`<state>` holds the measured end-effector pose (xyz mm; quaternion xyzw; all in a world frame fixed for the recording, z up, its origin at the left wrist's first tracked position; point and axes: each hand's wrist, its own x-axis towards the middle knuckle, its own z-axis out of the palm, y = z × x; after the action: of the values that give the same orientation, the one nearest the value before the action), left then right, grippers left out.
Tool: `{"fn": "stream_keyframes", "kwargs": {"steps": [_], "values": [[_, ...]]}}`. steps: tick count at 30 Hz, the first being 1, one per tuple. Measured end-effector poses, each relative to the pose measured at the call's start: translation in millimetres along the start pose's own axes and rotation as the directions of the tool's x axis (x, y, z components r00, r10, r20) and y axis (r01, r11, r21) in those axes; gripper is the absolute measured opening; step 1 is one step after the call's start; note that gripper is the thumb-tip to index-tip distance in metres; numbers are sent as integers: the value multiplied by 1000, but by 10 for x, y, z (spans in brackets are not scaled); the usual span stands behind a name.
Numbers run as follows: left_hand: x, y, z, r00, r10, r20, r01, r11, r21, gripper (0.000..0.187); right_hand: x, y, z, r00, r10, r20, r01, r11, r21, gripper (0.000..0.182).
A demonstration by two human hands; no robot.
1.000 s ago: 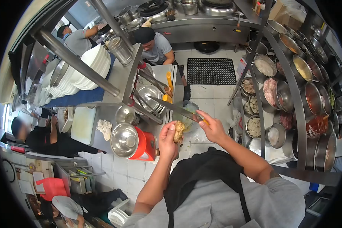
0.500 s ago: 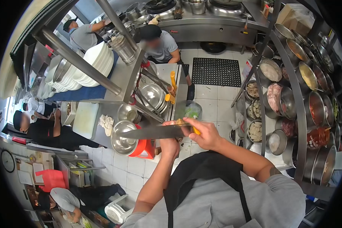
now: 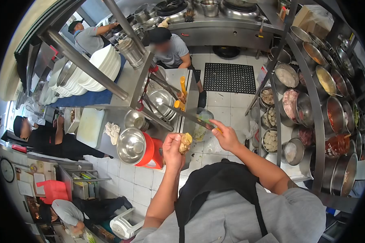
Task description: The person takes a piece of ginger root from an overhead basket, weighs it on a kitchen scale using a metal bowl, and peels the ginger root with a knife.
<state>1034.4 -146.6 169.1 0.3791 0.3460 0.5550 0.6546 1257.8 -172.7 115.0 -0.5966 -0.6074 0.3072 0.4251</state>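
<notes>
A knobbly tan root (image 3: pixel 185 143) with a cut yellow face is gripped in my left hand (image 3: pixel 173 150), thumb across its side. My right hand (image 3: pixel 226 137) is closed round the yellow handle of a large knife (image 3: pixel 194 118), whose blade points up and to the left, apart from the root. Below the blade, a clear bag or container (image 3: pixel 202 128) holds pale and green scraps. Left of my left hand sits a steel bowl (image 3: pixel 131 146), beside a red object (image 3: pixel 150 150).
Metal racks (image 3: pixel 309 93) with many food-filled bowls stand on the right. On the left are a shelf of stacked white plates (image 3: pixel 103 69), a cutting board (image 3: pixel 91 127) and a cloth (image 3: pixel 111 133). One person (image 3: pixel 172 50) sits ahead; several others work at left.
The knife has swung away from the root, its blade now angled up and left. My right hand has moved slightly right, and my left hand now shows the root's cut face.
</notes>
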Motion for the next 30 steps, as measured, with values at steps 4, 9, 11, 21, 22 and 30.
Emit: {"fn": "stream_keyframes", "kwargs": {"steps": [4,9,11,21,22,30], "values": [[-11,28,1,998,20,57,-24,998,60,15,-13,-245,-72,994,-102,-27,104,991,81,54],[-37,102,114,997,59,49,-66,984,167,29,15,-597,-31,931,-352,-94,362,924,126,59],[-33,81,67,997,53,61,-59,993,103,33,-9,-684,-81,943,-334,-16,333,937,106,60],[-123,298,174,947,265,183,-306,916,260,37,-3,-286,-110,992,-129,0,129,992,-1,58],[-140,324,153,961,207,185,-259,910,325,47,-22,-318,-141,995,-101,8,101,995,27,58],[-136,388,343,962,273,-9,-224,806,548,29,-60,-843,-139,945,-324,-35,323,946,-29,59]]}}
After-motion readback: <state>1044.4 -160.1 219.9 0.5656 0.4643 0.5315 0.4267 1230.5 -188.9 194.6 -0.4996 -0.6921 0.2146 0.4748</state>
